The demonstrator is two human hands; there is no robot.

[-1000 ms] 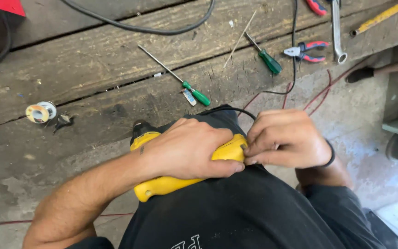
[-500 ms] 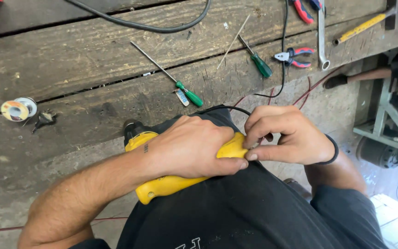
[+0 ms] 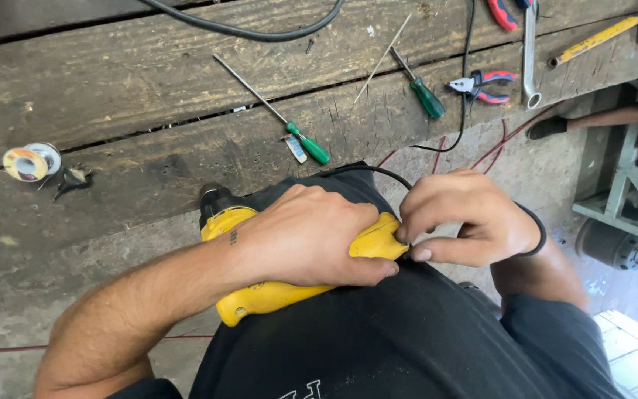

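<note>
Firmly, left hand [image 3: 311, 236] grips yellow drill [image 3: 275, 294]; right hand [image 3: 467, 218] pinches its rear.

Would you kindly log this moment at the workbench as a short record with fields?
setting: worn wooden bench, seen from above
left hand: clasped over a yellow power drill held against the person's dark shirt
right hand: fingertips pinching at the drill's rear end, where a black cable leaves it
on bench: two green-handled screwdrivers, red-handled pliers, spanner, tape roll
below bench: red wires
</note>
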